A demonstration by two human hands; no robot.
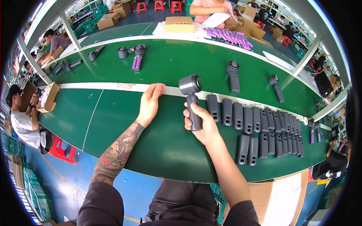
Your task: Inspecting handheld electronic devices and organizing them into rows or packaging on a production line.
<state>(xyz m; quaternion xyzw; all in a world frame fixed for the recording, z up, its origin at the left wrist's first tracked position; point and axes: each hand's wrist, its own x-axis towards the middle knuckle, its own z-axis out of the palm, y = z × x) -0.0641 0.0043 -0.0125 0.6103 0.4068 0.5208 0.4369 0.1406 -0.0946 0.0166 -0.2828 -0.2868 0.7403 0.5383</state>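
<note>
Basically a big green bench (169,158), with two rows of gray handles (243,148) along its right side. A gray fan (187,85) is up over the middle, right hand (207,127) fingers curled round it. Left hand (150,102) hangs just left of it, fingers slightly bent, close together.

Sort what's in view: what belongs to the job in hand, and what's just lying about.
Likely part of the job:
grey handheld fan, in the right hand
grey handle casings, in rows

Apparently just lying about:
tan cardboard box, on the far side
red plastic stool, lower left
</note>
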